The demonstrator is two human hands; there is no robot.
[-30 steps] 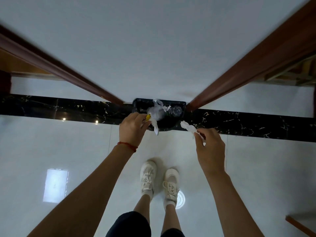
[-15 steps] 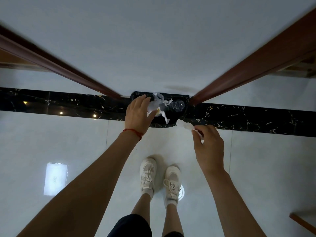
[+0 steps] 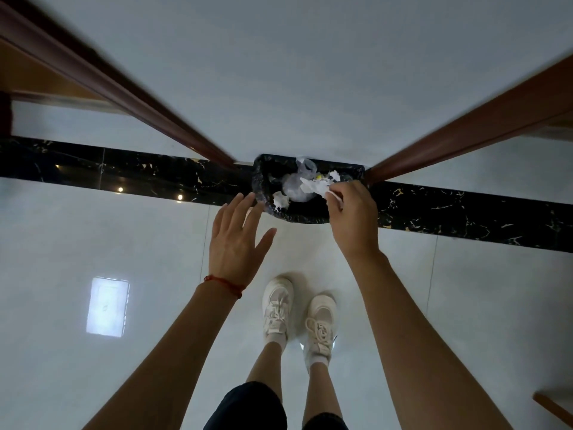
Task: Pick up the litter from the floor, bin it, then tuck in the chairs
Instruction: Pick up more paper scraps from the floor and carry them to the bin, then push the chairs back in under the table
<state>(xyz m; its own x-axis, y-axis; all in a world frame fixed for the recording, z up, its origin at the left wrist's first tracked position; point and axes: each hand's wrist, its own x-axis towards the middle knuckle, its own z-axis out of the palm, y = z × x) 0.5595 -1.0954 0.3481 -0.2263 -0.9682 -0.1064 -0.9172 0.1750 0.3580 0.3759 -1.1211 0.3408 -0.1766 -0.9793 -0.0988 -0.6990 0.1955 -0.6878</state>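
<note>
A black-lined bin (image 3: 260,169) stands on the floor against the wall, straight ahead of my feet. Inside it lie a clear plastic bag (image 3: 297,189) and a crumpled white scrap (image 3: 280,200). My right hand (image 3: 353,221) hovers over the bin's right side and pinches a white crumpled paper (image 3: 314,187) between thumb and fingers. My left hand (image 3: 237,240) is spread with straight fingers just left of the bin's front rim and holds nothing.
Two dark wooden door frames (image 3: 124,85) (image 3: 465,119) run along the wall on either side of the bin. A black marble strip (image 3: 465,215) crosses the glossy white floor. A wooden edge (image 3: 552,408) shows at the bottom right.
My left hand let go of the plastic bag and scrap into the bin and drew back, fingers spread. My right hand moved forward over the bin with its paper.
</note>
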